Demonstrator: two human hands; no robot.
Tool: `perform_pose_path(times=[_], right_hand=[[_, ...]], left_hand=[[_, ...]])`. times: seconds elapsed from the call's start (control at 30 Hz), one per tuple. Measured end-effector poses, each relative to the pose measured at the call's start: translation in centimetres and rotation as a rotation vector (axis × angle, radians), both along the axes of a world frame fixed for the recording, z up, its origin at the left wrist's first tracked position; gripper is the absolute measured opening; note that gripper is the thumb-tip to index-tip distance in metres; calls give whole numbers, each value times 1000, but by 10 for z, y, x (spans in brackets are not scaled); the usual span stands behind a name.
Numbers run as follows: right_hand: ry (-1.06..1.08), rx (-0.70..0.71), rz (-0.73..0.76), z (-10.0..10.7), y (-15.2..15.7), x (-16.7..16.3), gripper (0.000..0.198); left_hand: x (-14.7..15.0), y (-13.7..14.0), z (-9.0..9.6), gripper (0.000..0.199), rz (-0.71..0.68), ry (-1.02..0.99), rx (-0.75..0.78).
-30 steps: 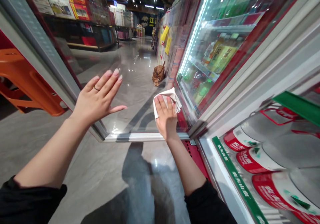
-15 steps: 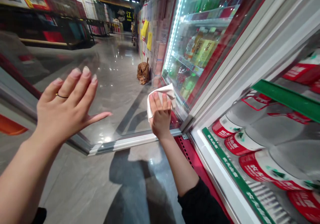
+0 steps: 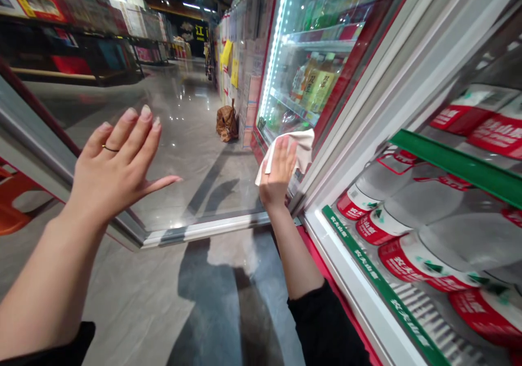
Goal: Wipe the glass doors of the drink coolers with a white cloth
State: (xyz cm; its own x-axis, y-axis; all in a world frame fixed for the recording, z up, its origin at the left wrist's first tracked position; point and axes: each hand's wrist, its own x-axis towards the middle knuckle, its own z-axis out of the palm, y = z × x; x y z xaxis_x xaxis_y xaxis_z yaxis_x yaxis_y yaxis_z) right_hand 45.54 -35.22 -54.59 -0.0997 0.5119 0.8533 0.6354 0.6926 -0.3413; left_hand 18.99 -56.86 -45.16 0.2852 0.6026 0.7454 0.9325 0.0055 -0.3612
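A glass door [image 3: 175,186] with a pale metal frame stands in front of me. My right hand [image 3: 278,173] holds a white cloth [image 3: 302,147] against the glass, low beside the door's right edge, with the fingers lying over the cloth. On the left, my left hand [image 3: 118,154] is open at the glass, its fingers extended and the thumb stuck out sideways; a thin ring circles one finger. Whether the left palm touches the pane cannot be told. Nothing is in that hand.
Right of me, a cooler shelf with a green edge strip [image 3: 362,260] holds several large water bottles [image 3: 403,262] with red labels. Bottled drinks [image 3: 320,86] show through the glass. A brown bag [image 3: 227,122] is on the floor. Something orange [image 3: 14,200] sits at far left.
My right hand has slid right with the cloth, closer to the door's right frame. The cloth is spread out differently. My left hand sits slightly further right in view, still open.
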Motion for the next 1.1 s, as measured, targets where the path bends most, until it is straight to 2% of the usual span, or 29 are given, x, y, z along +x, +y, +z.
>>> perform_pose_path(times=[0.1,0.2,0.27,0.37,0.43,0.5,0.6,0.7,0.8,0.87,1.0,1.1], right_hand=[[-171,5,10,-19,6,13,66],[-158,-47,-21,-30,20,35,68],[-64,-77,-51,-23,29,45,71],[49,-88,-73,4,35,48,73],[58,-78,-75,19,34,46,73],[19,-68,-38,23,31,46,71],[-55,-97,32,7,29,54,66],[-22,-125,52,-17,34,65,65],[86,-86,48,-22,43,68,68],[148,-44,24,-8,47,62,69],[181,42,-52,41,42,41,69],[-34,64,-13,62,23,26,67]], left_hand=[[-2,0,-3,101,3,-77,-23],[-3,-2,-5,103,0,-137,-42],[-2,-4,-5,104,5,-165,-58],[1,-7,-4,106,21,-188,-75],[3,-9,-4,106,30,-196,-82],[5,-11,-4,106,36,-197,-81],[7,-14,-4,106,38,-193,-77],[9,-16,-4,107,46,-198,-85],[10,-17,-4,106,61,-194,-92],[10,-17,-4,104,77,-196,-89],[11,-17,-3,98,116,-204,-100],[11,-17,-2,97,81,-146,-70]])
